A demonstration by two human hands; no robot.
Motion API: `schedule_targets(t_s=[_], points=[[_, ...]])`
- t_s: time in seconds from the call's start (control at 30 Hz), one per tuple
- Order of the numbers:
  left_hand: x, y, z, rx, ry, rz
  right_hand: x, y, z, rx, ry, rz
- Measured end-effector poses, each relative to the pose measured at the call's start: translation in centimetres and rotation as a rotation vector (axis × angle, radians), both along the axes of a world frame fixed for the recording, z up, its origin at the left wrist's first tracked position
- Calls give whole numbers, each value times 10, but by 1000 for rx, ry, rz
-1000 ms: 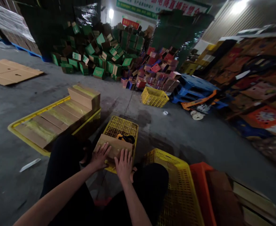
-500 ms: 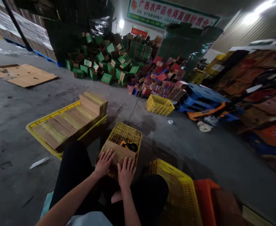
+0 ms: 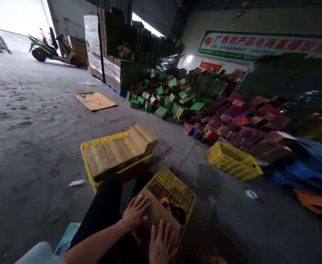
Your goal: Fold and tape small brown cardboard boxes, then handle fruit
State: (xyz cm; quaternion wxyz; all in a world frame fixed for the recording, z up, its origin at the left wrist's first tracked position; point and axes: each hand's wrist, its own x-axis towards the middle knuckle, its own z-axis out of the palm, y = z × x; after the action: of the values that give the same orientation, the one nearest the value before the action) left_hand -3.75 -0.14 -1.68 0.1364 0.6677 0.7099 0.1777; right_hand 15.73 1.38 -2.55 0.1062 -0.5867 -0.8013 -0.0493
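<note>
A flat brown cardboard piece lies across the near end of a small yellow plastic crate between my knees. My left hand rests flat on its left part, fingers spread. My right hand presses flat on its near right corner, fingers spread too. A dark object with an orange part sits on the crate just past the cardboard.
A bigger yellow crate packed with folded brown cartons stands to the left. Another yellow crate lies on the concrete floor at right. Heaps of green boxes and red boxes fill the back. Flat cardboard and a scooter are far left.
My head has turned left and up, so the scene has slid right and the doorway and scooter have come into view. Both hands stay flat on the cardboard.
</note>
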Motion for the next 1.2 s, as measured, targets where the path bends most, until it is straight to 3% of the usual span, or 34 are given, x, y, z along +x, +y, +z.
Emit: schedule_targets(t_s=[0.2, 0.37, 0.53, 0.83, 0.97, 1.2], points=[[3, -6, 3, 26, 109, 24, 18, -5, 1, 3, 54, -72], [20, -13, -3, 117, 201, 70, 4, -20, 7, -54, 88, -66], [35, -16, -10, 205, 211, -45, -9, -28, 5, -121, 121, -52], [-3, -17, -9, 190, 191, 48, 10, -26, 19, -149, 111, -130], [-3, -13, -11, 164, 180, 42, -7, -19, 22, -159, 102, -115], [-15, -9, -13, 135, 94, 12, -71, 0, 34, -312, 133, 142]])
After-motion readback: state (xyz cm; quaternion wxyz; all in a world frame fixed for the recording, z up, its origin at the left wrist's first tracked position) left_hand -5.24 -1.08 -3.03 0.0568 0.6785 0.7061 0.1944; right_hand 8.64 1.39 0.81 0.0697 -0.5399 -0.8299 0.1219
